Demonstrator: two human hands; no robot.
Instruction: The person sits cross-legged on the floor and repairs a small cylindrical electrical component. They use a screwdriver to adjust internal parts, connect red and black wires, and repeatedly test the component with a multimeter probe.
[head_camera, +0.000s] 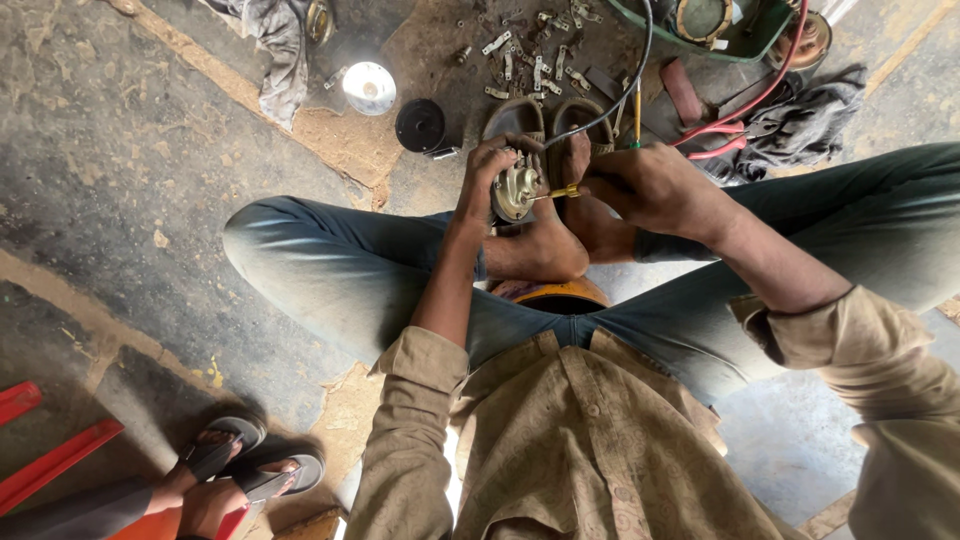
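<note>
The person sits cross-legged on a stained concrete floor, bare feet drawn in. The landmark is a small round metal motor part, pale silver-green, held just above the feet. The left hand wraps this part from its left side, fingers closed around its rim. The right hand, just to the right of the part, is closed in a fist around a screwdriver with a yellow collar; the tip meets the part's face.

Directly beyond the part lie two worn sandals, touching the toes. Farther beyond, scattered screws and small metal fittings lie on the floor. Beyond and left of the part stand a black cylindrical cap and a shiny round dish. Beyond and right lie red-handled pliers on a grey rag. A black cable runs from beyond down toward the part.

Well below and left of the part, a second person's sandalled feet rest on the floor.
</note>
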